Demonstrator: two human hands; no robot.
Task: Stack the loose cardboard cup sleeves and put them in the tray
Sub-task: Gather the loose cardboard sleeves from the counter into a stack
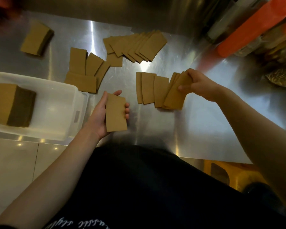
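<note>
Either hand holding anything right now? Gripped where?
Both. The left hand cradles a small stack of flat brown cardboard sleeves by its long edges. The right hand pinches a few sleeves at their upper end.

The left hand [101, 116] cradles a small stack of sleeves [116, 113] palm-up, while the right hand [196, 85] pinches a few fanned sleeves [174, 95] on the steel tabletop [205, 123]. A white tray [69, 113] (left edge) holds a tall stack [5, 103].
</note>
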